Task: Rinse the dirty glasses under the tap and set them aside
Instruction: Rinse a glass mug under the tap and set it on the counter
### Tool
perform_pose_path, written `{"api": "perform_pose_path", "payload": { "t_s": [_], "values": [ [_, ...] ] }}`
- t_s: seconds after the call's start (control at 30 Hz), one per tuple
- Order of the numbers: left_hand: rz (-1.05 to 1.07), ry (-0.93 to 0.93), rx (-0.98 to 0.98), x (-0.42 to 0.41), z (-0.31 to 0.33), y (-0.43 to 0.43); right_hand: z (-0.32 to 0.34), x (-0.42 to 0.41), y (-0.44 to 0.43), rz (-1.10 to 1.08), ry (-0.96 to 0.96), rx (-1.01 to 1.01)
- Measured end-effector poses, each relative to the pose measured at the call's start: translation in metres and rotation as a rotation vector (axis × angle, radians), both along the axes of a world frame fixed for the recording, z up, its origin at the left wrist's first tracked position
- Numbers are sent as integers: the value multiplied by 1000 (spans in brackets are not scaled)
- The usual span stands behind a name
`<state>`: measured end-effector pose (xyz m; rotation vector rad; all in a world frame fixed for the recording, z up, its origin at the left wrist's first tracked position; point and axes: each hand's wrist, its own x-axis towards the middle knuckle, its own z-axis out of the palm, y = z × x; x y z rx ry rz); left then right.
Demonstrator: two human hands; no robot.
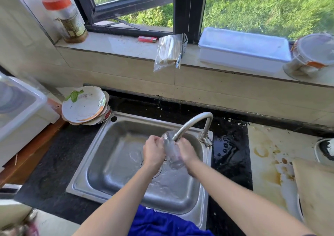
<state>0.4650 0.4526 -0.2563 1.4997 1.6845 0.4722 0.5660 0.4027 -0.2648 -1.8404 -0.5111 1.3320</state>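
Clearly mid-rinse: a glass (171,149) sat tilted beneath the tap (194,122), over the sink (101,145)
Left hand (153,151) and right hand (187,151) clasped its sides, mouth angled toward the spout, probably so water ran in; flow itself was hard to see

Your left hand (153,152), right hand (187,153): bare. Your forearms (117,199) bare to frame edge. Dark sliver at right arm's lower end, maybe sleeve. Blue fabric (162,223) at your waist: garment or towel, unclear.
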Motion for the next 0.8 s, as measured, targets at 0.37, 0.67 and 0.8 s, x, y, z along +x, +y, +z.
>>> {"api": "perform_pose_path", "payload": {
  "t_s": [0.37, 0.67, 0.8],
  "values": [
    [208, -496, -422, -27, 2, 13, 3, 17, -14, 281, -48, 154],
    [-178, -462, -747, -21, -2, 9, -3, 33, -14, 206, -122, 154],
    [-133, -275, -363, -4, -14, -2, 2, 5, -11, 140, -435, 131]
  ]
}}
